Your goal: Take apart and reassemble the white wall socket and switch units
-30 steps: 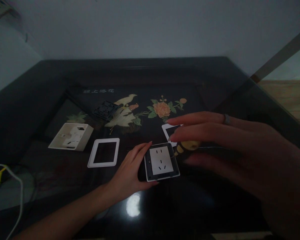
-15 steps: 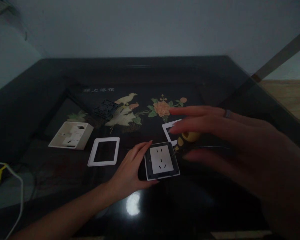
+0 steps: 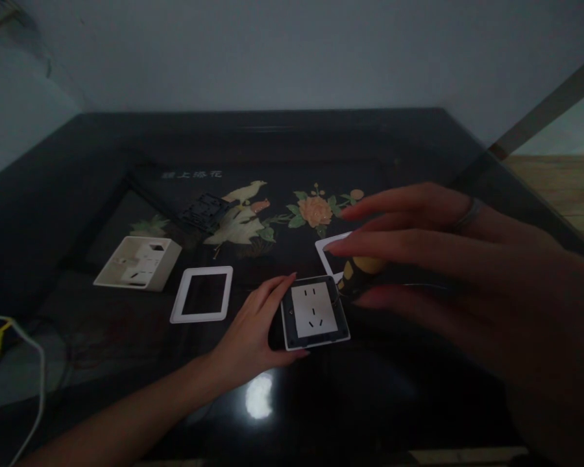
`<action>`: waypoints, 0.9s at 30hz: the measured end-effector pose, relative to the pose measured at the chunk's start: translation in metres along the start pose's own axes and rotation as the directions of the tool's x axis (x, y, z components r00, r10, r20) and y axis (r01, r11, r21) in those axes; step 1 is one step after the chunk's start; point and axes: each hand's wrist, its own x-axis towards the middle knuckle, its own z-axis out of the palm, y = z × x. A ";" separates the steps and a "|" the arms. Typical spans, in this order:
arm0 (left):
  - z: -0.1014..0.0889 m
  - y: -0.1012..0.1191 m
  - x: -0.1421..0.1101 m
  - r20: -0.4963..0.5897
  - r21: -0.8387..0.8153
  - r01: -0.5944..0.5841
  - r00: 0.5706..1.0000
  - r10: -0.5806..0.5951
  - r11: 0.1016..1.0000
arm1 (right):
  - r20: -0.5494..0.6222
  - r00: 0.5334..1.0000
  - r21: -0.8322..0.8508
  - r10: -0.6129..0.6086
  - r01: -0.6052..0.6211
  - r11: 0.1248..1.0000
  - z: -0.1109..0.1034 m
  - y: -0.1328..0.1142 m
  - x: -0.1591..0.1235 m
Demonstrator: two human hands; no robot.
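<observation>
My left hand grips a wall socket by its left side, thumb at the near edge and fingertips at the far left corner. The socket lies face up, with a white slotted centre and a dark surround. Around the yellow-and-black handle of a screwdriver, the thumb and fingers of my right hand are curled, with the upper fingers raised. Its thin shaft points at the socket's right side, where the tip is hard to make out. Partly behind that hand lies a white frame.
A second white frame lies left of my left hand, with an open white mounting box beyond it. Farther back is a dark plastic part. A white cable with a yellow tag runs along the left of the glossy black table.
My right hand's fingers have shifted upward and spread around the screwdriver handle, which has turned and tilted slightly. The left hand and the socket stay in place.
</observation>
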 end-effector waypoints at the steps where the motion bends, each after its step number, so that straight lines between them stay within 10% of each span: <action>1: 0.000 0.000 0.000 0.000 -0.002 -0.002 1.000 0.002 1.000 | -0.031 0.999 -0.010 0.008 -0.009 1.000 0.003 -0.001 0.000; 11: 0.000 0.000 0.000 0.003 -0.012 0.014 1.000 -0.014 1.000 | 0.076 0.996 0.103 0.048 -0.056 0.993 -0.002 0.004 0.001; 19: 0.000 0.000 0.001 -0.009 -0.002 -0.012 1.000 0.012 1.000 | -0.067 0.997 0.091 0.038 -0.032 0.995 0.019 -0.004 0.005; 27: 0.000 0.000 0.000 0.005 -0.022 0.011 1.000 -0.011 1.000 | 0.125 0.992 0.127 0.035 -0.051 0.991 0.001 0.005 0.000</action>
